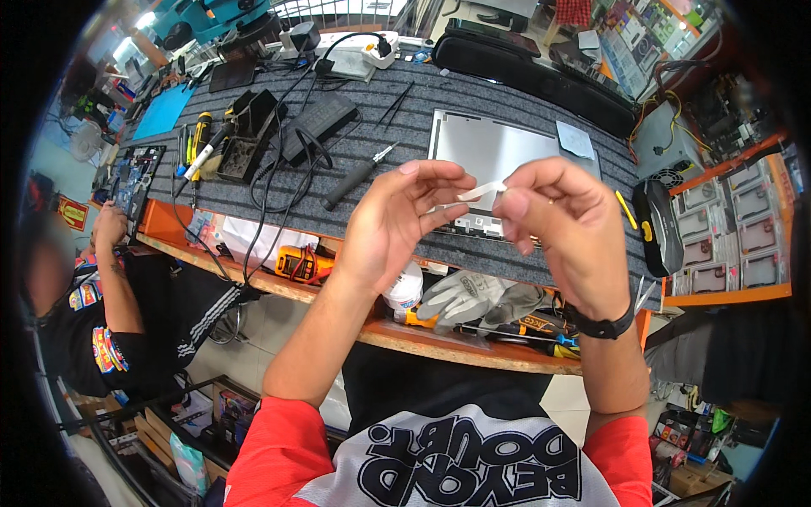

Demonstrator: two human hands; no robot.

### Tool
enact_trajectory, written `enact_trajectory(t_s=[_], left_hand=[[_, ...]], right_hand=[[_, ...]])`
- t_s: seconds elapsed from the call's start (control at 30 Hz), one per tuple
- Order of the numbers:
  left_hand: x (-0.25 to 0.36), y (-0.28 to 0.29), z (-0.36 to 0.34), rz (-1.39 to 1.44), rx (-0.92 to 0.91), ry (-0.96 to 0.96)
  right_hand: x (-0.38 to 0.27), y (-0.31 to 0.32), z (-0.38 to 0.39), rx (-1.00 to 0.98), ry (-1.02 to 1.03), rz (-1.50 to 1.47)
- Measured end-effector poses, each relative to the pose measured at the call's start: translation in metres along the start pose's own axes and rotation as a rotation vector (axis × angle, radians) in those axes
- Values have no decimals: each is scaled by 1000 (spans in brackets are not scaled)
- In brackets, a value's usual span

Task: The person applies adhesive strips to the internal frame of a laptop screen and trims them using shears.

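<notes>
A thin white strip (481,192), perhaps tape, is stretched between my hands above the workbench. My right hand (566,220) pinches one end between thumb and fingertips. The fingers of my left hand (393,215) curl about the other end, and their exact grip is partly hidden. Beneath and beyond my hands lies a flat silver panel (481,139), like a laptop part, with a small pale square (575,139) on its right side. A screwdriver (359,177) with a dark handle rests left of my left hand.
The bench has a striped grey mat (389,127). Left are a power adapter (321,127) with cables, a black box (251,127) and pens. A black case (657,228) stands right. Grey gloves (473,296) fill the shelf below. Another person (101,296) handles a circuit board.
</notes>
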State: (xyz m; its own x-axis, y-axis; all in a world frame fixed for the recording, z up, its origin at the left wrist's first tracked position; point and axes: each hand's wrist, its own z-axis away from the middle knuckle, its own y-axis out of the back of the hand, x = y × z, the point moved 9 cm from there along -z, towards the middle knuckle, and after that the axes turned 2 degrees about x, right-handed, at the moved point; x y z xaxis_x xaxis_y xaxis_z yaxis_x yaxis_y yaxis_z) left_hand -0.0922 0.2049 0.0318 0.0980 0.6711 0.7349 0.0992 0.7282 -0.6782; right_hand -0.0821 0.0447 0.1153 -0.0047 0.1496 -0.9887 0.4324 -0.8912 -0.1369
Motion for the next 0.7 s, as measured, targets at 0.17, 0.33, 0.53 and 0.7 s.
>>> enact_trajectory(t_s=[0.17, 0.33, 0.53, 0.7], left_hand=[[-5, -25, 13, 26, -91, -102], [0, -43, 15, 79, -153, -131], [-2, -57, 16, 164, -221, -83], [-6, -64, 14, 213, -246, -67]], right_hand=[[-19, -2, -5, -59, -23, -240], [-31, 0, -2, -70, -14, -312], [-34, -1, 2, -106, -7, -414], [-39, 0, 6, -138, 14, -492]])
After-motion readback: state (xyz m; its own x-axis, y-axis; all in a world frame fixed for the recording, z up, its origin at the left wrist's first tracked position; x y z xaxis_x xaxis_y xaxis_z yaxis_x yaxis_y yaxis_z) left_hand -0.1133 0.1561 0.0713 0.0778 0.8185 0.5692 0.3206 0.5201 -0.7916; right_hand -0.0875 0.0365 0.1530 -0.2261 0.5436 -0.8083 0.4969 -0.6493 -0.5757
